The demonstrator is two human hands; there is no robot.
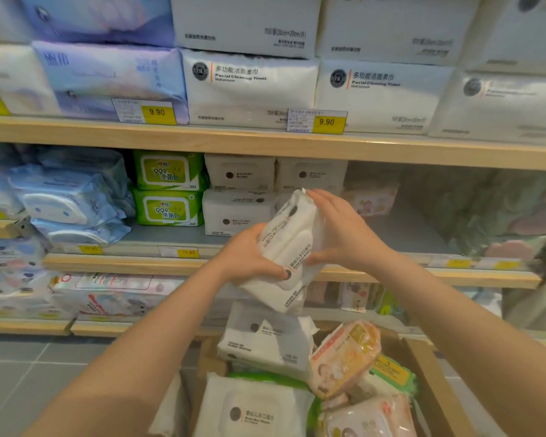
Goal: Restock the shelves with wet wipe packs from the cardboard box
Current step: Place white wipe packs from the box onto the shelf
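Note:
Both hands hold a white wet wipe pack point(292, 244) tilted on end in front of the middle shelf point(123, 263). My left hand point(249, 257) grips its lower left side, thumb across the front. My right hand point(344, 228) presses flat against its right side with straight fingers. Below stands the cardboard box point(429, 373), holding more white packs point(265, 342), orange baby-print packs point(344, 357) and green ones. White packs of the same kind point(238, 212) sit stacked on the middle shelf behind the held pack.
Green packs point(167, 190) and blue packs point(67, 197) fill the middle shelf's left. To the right of the white stacks the shelf floor point(407, 228) is bare, with a pink pack point(372, 200) at the back. Facial towel packs point(249, 86) line the top shelf.

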